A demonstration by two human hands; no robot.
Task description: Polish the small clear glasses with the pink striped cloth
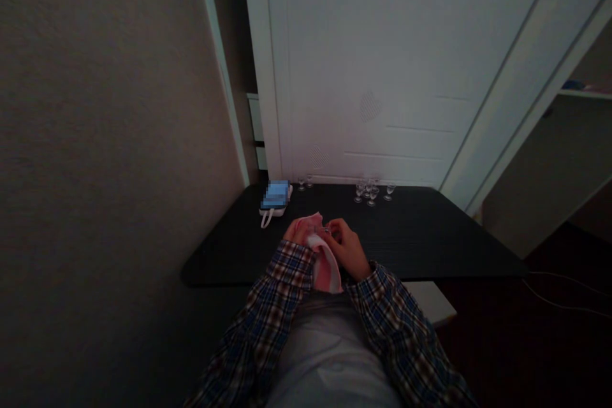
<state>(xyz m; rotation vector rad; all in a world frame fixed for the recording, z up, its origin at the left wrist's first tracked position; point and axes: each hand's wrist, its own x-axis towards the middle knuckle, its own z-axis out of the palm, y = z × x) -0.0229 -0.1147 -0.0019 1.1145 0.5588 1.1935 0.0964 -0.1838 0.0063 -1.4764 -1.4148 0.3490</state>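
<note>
Dim black tabletop (pixel 421 236): nearer than the clustered stemmed glasses (pixel 372 197), the left hand (pixel 296 231) curls round a pink-and-white cloth (pixel 327 273), the right hand (pixel 350 247) pinches what seems a small glass (pixel 326 229) against it; best press lightly, evenly

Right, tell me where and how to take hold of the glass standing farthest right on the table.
I'd pinch the rightmost glass at its narrow stem, just under the wider bowl, coming from the right: it stands upright on its foot with no glass on that side, whereas other glasses cluster to its left.
</note>
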